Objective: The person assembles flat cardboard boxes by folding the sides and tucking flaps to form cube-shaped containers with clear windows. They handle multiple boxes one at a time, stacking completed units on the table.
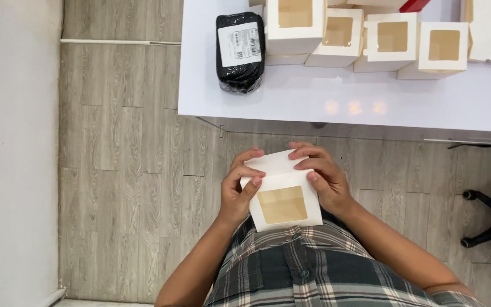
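Black parcel (labelled) beside window boxes

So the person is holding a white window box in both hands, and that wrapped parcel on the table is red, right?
Not quite. The head view shows the parcel on the table is black, not red. The rest holds: the left hand and right hand both hold a white window box.

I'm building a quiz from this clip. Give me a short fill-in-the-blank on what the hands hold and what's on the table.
1. Both hands, left hand and right hand, hold one white ____ with a window.
2. The finished boxes stand on the white ____.
3. The parcel at the table's left end is wrapped in ____ plastic.
4. The person's shirt has a ____ pattern.

Missing words: box; table; black; plaid
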